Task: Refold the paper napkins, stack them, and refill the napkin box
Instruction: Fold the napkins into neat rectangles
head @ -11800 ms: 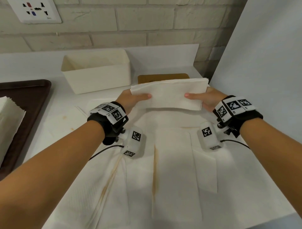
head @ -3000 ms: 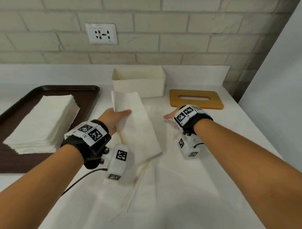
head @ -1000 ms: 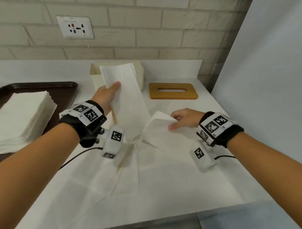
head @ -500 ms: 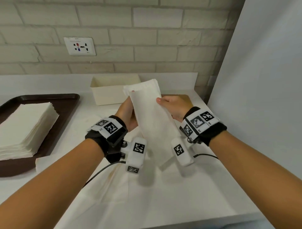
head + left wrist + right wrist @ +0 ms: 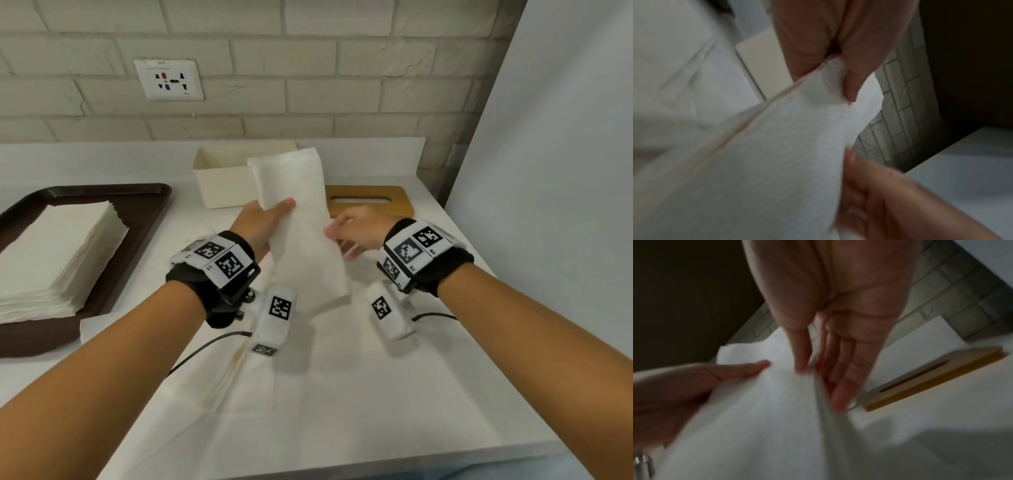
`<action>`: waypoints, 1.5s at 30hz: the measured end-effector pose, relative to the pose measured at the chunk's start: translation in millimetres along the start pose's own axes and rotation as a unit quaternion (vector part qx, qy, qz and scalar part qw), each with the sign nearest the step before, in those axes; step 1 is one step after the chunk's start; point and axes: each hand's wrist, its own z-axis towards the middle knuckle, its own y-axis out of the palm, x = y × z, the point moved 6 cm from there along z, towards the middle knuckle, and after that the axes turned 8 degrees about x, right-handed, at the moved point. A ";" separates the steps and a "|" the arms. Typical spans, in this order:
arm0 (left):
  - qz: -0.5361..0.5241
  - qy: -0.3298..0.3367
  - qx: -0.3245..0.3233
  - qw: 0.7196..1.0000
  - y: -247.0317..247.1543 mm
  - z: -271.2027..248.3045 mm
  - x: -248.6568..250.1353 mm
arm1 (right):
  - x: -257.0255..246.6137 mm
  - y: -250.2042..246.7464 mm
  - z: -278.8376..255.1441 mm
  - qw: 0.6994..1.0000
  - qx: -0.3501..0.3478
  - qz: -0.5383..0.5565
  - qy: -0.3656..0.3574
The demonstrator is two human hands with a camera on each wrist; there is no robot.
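A long folded white napkin [image 5: 301, 236] stands upright above the counter. My left hand [image 5: 274, 216] grips its left edge, thumb on the front and fingers behind. My right hand [image 5: 337, 236] pinches the right edge at mid-height between thumb and straight fingers. The left wrist view shows my left hand [image 5: 836, 65] pinching the napkin [image 5: 777, 146]. In the blurred right wrist view the edge of the napkin [image 5: 756, 418] runs between thumb and fingers of my right hand [image 5: 818, 363]. The open cream napkin box [image 5: 222, 181] stands behind the napkin.
The wooden slotted lid [image 5: 370, 202] lies flat right of the box. A dark tray [image 5: 144, 219] on the left carries a stack of folded napkins [image 5: 58, 253]. Unfolded, partly stained napkins [image 5: 308, 394] cover the near counter. A white panel rises on the right.
My right hand slid down from the napkin's top corner to the middle of its right edge. My left thumb came round onto the napkin's front.
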 end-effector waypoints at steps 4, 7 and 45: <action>-0.030 0.033 0.069 0.997 -41.5 16.1 19.5 | 44.0 2.6 11.8 0.950 -0.018 -0.308 0.041; -0.056 0.043 0.085 0.994 -64.6 21.3 27.0 | 58.9 -0.1 14.4 0.929 0.017 -0.364 0.069; 0.031 -0.023 0.006 0.999 -64.0 62.7 2.2 | 55.4 -20.6 32.9 0.990 0.052 -0.031 0.130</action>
